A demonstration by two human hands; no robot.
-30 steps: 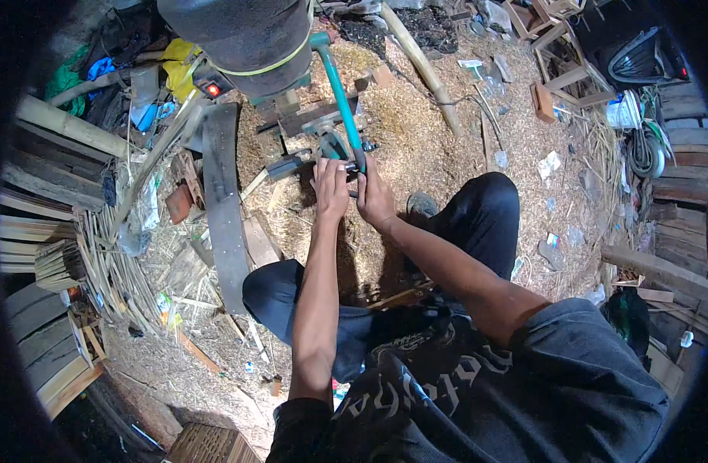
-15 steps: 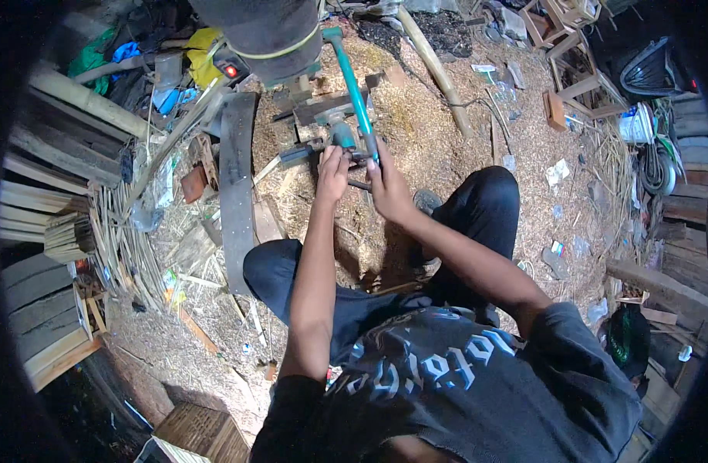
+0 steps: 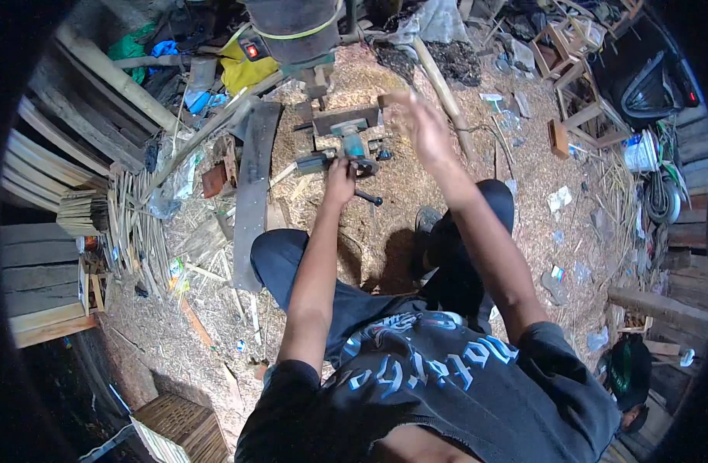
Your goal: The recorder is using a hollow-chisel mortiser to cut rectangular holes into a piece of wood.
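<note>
A green bench vise (image 3: 352,145) stands on a wooden block among wood shavings, in front of my knees. Its dark handle bar (image 3: 368,198) points toward me on the right. My left hand (image 3: 340,184) is at the near end of the vise, fingers curled down against the dark metal; whatever they hold is hidden under them. To the right of the vise and above the ground, my right hand (image 3: 429,137) is raised and smeared by motion. Its fingers are too blurred to read, and no hammer can be made out in or near it.
A long dark plank (image 3: 254,193) lies left of the vise. Beyond it hangs a dark bucket-like container (image 3: 292,21) near a yellow cloth (image 3: 250,68). A pole (image 3: 440,89) crosses the shavings at the right, with wooden frames (image 3: 578,92) and a brown block (image 3: 558,139) farther right.
My right hand has left the vise, moving up and to the right; the turquoise-handled hammer it held is no longer visible. My left hand stays at the vise. The view has shifted slightly.
</note>
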